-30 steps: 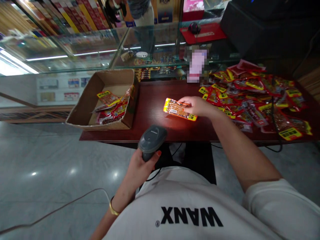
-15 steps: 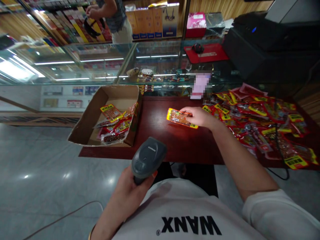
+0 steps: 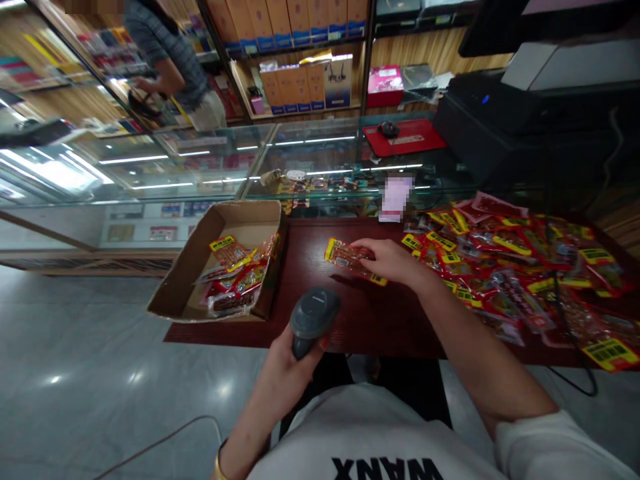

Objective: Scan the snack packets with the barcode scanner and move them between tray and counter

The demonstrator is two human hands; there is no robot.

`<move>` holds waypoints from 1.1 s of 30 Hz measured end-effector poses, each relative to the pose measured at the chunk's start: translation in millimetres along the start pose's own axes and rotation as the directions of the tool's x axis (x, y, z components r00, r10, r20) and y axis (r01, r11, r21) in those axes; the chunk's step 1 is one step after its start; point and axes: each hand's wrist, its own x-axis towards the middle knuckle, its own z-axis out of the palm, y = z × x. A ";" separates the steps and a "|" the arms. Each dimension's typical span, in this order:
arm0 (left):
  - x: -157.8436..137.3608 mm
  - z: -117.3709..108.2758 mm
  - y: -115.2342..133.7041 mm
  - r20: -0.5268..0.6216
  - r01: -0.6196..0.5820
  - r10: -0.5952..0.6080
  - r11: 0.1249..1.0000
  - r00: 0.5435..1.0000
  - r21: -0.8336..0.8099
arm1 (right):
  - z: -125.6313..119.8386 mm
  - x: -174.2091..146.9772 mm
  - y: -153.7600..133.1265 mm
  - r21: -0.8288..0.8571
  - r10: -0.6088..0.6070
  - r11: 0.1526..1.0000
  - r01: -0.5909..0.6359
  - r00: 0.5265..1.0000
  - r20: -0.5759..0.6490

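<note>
A: What is the right hand (image 3: 395,261) on?

B: A flat snack packet (image 3: 350,258), clear over reddish-brown contents, with yellow bands at both short ends. It sits at the centre of the frame, above the dark red table (image 3: 360,320). The fingers are pinched on its right end; the left end sticks out free, tilted down toward the right.

A: And the left hand (image 3: 290,367)?

B: Lower centre of the frame, wrapped tight round the handle of a grey barcode scanner (image 3: 314,313). The scanner head points up-frame toward the packet, and the two are apart.

A: Where is the rest of the stock?

B: A loose pile of packets (image 3: 515,267) of the same kind covers the right half of the table, starting just beside the right hand. At centre left an open cardboard box (image 3: 200,267) sits on the table's left end, its left part overhanging the table's edge, with a few packets inside against its right wall.

A: How much room is there?

B: A bare strip of table runs between the box and the pile, under the packet and scanner. The near table edge lies just above the left hand in the frame. A glass counter (image 3: 320,153) closes off the far side. A black cable (image 3: 565,320) crosses the pile at right and hangs over the near edge. Grey floor fills the lower left.

A: Anyone else about?

B: A person (image 3: 170,67) stands behind the counter at upper left.
</note>
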 end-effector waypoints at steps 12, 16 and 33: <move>6.0 5.0 -23.4 -0.056 0.036 -0.042 0.994 0.998 -0.106 | 82.3 72.1 -118.7 0.238 -0.234 0.938 0.252 0.967 -0.102; 9.0 4.7 -24.2 -0.047 0.050 -0.056 0.992 0.997 -0.119 | 42.2 6.5 -47.6 0.100 -0.123 0.982 0.161 0.944 -0.307; 29.5 42.8 -6.8 0.137 -0.028 0.030 0.999 0.990 -0.016 | 9.6 -130.8 97.2 -0.459 0.082 0.703 -0.543 0.703 -0.706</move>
